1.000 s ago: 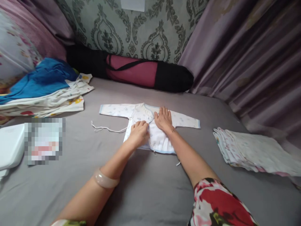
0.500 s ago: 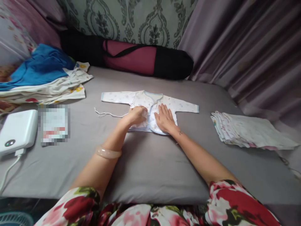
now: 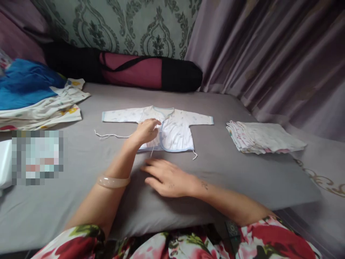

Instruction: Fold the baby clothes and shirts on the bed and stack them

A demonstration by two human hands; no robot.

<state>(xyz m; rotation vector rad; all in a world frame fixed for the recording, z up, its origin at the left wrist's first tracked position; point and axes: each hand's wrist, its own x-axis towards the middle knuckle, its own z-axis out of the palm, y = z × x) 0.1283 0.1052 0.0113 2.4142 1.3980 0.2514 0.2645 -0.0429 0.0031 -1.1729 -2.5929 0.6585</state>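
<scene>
A small white long-sleeved baby shirt [image 3: 176,131] with pale blue trim and a faint print lies spread out, sleeves stretched to both sides. Thin white tie strings [image 3: 114,136] trail from its left side and hem. My left hand [image 3: 148,131] rests on the shirt's left front with bent fingers close together at the front edge; the fingertips are partly hidden. Below the hem, my right hand [image 3: 168,178] is over the sheet with its fingers apart and slightly blurred. It holds nothing, and a string hangs near its fingertips.
A folded stack of white printed cloth [image 3: 265,136] lies at right. Blue and patterned clothes [image 3: 32,86] are heaped at left, near a blurred-out packet [image 3: 40,154] and a white power bank [image 3: 5,163]. A long black and maroon bag [image 3: 132,70] lies along the wall.
My right hand has lifted off the shirt and moved down and left, below the hem. My left hand stays on the shirt's left front. The view has shifted to the right.
</scene>
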